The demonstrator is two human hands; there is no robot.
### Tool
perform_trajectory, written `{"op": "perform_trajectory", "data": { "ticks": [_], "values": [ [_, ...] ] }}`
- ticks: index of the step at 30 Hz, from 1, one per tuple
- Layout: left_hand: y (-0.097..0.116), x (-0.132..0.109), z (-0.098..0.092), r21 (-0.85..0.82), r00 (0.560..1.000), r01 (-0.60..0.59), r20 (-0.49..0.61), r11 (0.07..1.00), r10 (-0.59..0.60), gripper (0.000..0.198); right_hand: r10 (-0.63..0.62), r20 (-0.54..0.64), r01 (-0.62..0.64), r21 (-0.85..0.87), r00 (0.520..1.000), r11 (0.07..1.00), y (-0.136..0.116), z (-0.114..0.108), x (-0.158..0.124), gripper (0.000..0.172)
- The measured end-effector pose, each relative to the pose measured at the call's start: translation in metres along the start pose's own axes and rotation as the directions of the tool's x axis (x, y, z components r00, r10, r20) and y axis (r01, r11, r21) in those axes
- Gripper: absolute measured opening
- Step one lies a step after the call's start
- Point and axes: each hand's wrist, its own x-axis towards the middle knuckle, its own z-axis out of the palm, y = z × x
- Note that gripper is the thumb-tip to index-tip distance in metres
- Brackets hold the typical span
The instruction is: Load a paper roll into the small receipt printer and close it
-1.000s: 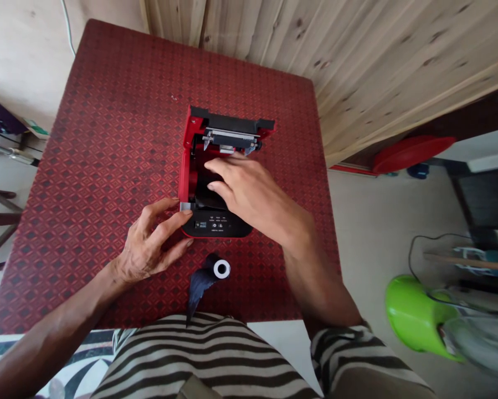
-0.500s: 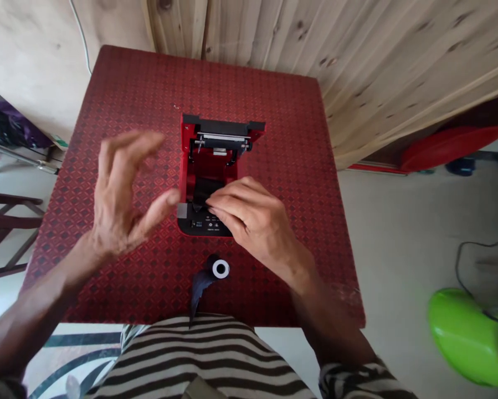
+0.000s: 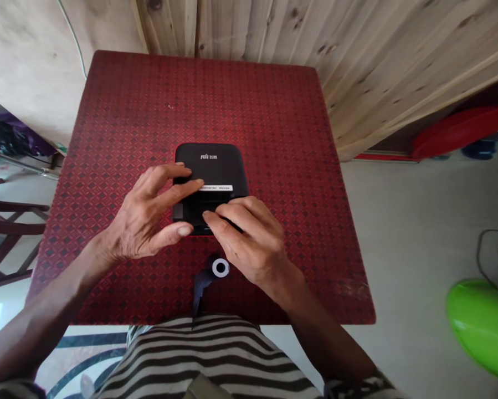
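Note:
A small black-topped printer (image 3: 211, 168) with a red rim stands on the table, its lid down over the body. My left hand (image 3: 144, 213) has its fingers spread. Two fingertips rest on the lid near a white label (image 3: 217, 188), and the thumb is by the printer's front left corner. My right hand (image 3: 249, 235) is closed at the front of the printer, fingertips pinching a dark strip (image 3: 196, 209) that lies over the front panel; the strip is hard to tell from the black casing. Nearer to me stands a small dark roll with a white core (image 3: 220, 268), its loose dark tail (image 3: 199, 291) trailing toward the table's edge.
Red patterned cloth covers the table (image 3: 282, 127). Behind it rises a wooden plank wall (image 3: 249, 27). A dark wooden chair (image 3: 11, 224) is at the left, and a bright green object (image 3: 479, 327) sits on the floor at the right.
The printer lid, upright before, is now down. My left hand has moved from the air beside the printer onto the lid. My right hand stays at the front, pinching the dark strip.

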Motion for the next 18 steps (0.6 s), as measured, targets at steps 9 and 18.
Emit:
{"op": "perform_trajectory", "data": {
  "ticks": [9,18],
  "values": [
    [-0.006,-0.008,0.012,0.157,0.998,-0.069,0.007,0.985,0.069,0.09,0.084,0.05,-0.087,0.07,0.995,0.994,-0.003,-0.005,-0.002,0.02],
    [-0.007,-0.016,0.023,0.136,0.997,-0.051,-0.05,0.989,0.058,0.089,0.2,0.007,-0.194,0.273,0.98,0.942,-0.017,-0.024,-0.002,0.015]
  ]
}}
